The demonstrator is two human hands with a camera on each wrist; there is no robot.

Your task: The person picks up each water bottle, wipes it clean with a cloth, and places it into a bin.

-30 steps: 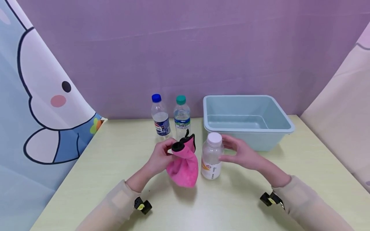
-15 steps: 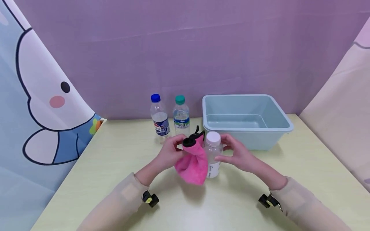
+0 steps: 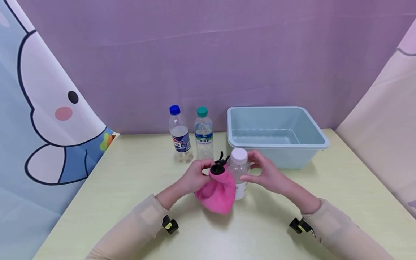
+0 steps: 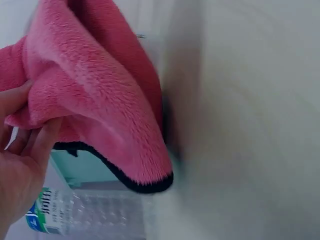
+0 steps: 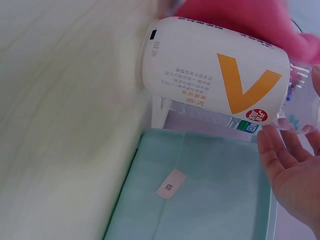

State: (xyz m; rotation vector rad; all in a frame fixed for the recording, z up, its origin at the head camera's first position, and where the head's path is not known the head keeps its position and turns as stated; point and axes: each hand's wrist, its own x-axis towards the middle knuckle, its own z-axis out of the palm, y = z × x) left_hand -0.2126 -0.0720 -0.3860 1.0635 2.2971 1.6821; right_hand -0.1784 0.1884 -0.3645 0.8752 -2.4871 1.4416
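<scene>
My left hand pinches a fluffy pink cloth with black edging, bunched in its fingers. In the left wrist view, the cloth hangs in folds from thumb and fingers. Against the bottle's left side lies the cloth, covering part of the label. The clear plastic bottle stands upright with a pale pink cap. My right hand holds it by its upper part, thumb in front and fingers behind. A white label with an orange V shows in the right wrist view.
A blue-capped bottle and a green-capped bottle stand behind my left hand. At the back right sits a light blue plastic bin, close behind the held bottle. A purple curtain hangs along the table's far edge.
My left hand has moved right with the cloth, bringing it over the bottle's left side, then slightly down. The bottle has turned, so its label faces differently. My right hand stays nearly in place.
</scene>
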